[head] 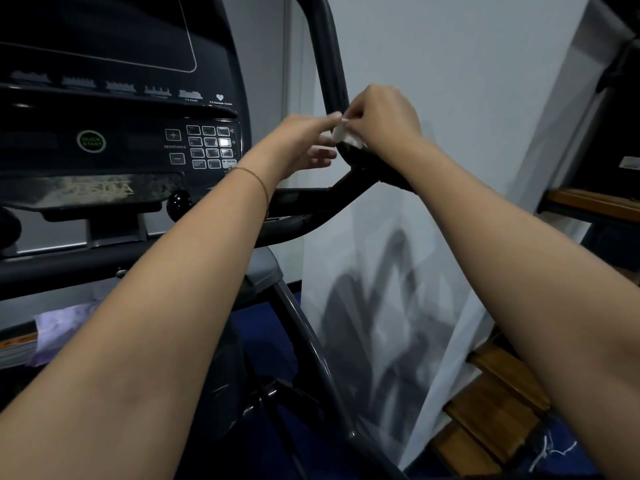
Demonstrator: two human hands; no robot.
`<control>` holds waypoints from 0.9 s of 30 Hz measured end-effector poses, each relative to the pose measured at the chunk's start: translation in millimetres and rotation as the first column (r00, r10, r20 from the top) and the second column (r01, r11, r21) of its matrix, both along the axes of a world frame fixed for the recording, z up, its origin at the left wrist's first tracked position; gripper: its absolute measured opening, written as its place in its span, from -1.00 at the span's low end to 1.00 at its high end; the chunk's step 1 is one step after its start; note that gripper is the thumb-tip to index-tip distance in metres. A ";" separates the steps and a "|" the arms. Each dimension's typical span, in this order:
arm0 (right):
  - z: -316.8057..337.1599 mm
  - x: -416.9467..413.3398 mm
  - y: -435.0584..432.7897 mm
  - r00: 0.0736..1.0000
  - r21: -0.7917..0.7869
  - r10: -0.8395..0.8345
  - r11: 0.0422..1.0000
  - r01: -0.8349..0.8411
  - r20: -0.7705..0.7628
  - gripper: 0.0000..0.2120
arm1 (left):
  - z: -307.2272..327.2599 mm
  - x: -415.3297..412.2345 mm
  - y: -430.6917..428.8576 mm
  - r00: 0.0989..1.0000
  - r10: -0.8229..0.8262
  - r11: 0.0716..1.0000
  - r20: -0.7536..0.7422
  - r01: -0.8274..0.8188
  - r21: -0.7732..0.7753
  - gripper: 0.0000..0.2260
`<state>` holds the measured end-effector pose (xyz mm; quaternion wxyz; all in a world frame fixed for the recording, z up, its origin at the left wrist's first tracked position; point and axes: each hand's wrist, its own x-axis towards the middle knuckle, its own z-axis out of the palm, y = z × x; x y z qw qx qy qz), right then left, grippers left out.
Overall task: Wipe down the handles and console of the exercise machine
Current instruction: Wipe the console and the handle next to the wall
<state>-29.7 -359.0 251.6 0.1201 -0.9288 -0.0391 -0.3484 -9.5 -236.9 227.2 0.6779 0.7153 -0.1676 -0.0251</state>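
Centrally, both hands meet on a small white wipe [343,134] held against the dark handle [329,64], just at 3 o'clock of the console [121,133] and its keypad [211,147]. Right hand [384,116]: fingers curled, pinching the wipe from its 3 o'clock side. Left hand [304,140]: fingers stretched out, tips at the wipe's 9 o'clock edge; blur hides whether they nip it. Thin bracelet [258,181] on the left wrist. From the wipe the handle rises toward 12 o'clock.

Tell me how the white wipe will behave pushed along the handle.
Probably floppy: the wipe crumples where the right hand pinches it, beside the blurred left hand. Likely light, held by fingertips alone. It may bunch on the round handle.
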 end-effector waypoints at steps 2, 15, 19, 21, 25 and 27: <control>3.5 -4.9 -1.3 0.998 0.044 0.058 0.997 -0.058 0.008 -0.80 | 0.4 1.6 -1.5 0.995 -0.083 0.994 -0.048 0.079 -0.081 -0.79; 1.6 -57.2 -41.7 0.923 -0.310 -0.217 0.944 0.116 -0.318 -0.77 | -4.1 37.7 -17.2 0.888 0.459 0.861 0.021 -0.439 -0.255 -0.89; 2.6 -58.5 -42.4 0.929 -0.315 -0.208 0.943 0.107 -0.307 -0.77 | -3.6 30.2 -51.9 0.929 0.359 0.905 0.090 -0.322 -0.278 -0.66; 1.3 -58.0 -42.5 0.929 -0.318 -0.206 0.942 0.104 -0.306 -0.76 | -12.5 28.9 -60.9 0.918 0.377 0.894 0.124 -0.325 -0.308 -0.71; 0.9 -58.8 -42.0 0.934 -0.334 -0.212 0.936 0.109 -0.288 -0.76 | -45.5 30.2 -66.1 0.835 0.258 0.954 0.486 -0.299 0.008 -0.65; 0.1 -58.1 -41.3 0.934 -0.351 -0.219 0.930 0.111 -0.283 -0.75 | -44.8 36.1 -61.4 0.761 0.179 0.903 0.624 -0.379 0.204 -0.55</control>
